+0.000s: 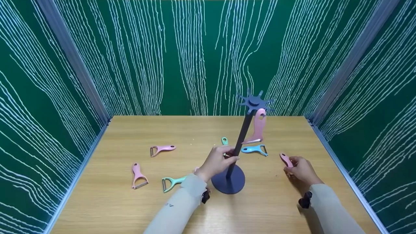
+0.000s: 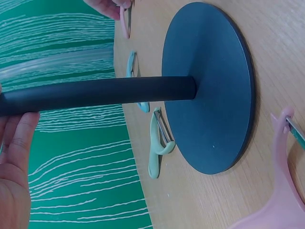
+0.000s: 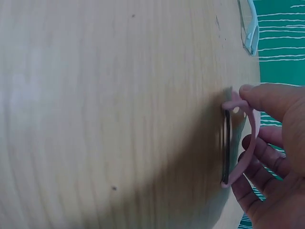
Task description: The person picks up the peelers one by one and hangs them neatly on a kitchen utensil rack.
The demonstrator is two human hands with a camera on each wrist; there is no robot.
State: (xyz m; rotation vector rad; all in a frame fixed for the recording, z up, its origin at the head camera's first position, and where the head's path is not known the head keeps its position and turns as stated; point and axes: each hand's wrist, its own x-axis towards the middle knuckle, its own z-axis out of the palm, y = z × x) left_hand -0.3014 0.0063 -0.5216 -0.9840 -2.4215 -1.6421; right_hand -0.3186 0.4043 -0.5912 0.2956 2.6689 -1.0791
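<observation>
A dark stand has a pole [image 1: 243, 133] rising from a round base [image 1: 221, 185] to a spoked top [image 1: 254, 101]. The pole leans in the head view. My left hand [image 1: 215, 162] grips it partway up, thumb and fingers around it. A pink peeler [image 1: 259, 125] hangs by its handle hole from one spoke. Over at the right, my right hand [image 1: 305, 170] pinches another pink peeler [image 1: 285, 159] between thumb and fingers. In the right wrist view, the head of that held peeler [image 3: 253, 140] is close over the tabletop, its blade towards the left.
A blue peeler [image 1: 255, 149] lies right of the pole, a green peeler [image 1: 224, 140] partly hidden behind my left hand. Left of the stand lie two pink peelers [image 1: 164, 148] [image 1: 136, 170] and another green peeler [image 1: 175, 180]. Green walls enclose the wooden table [image 1: 107, 208].
</observation>
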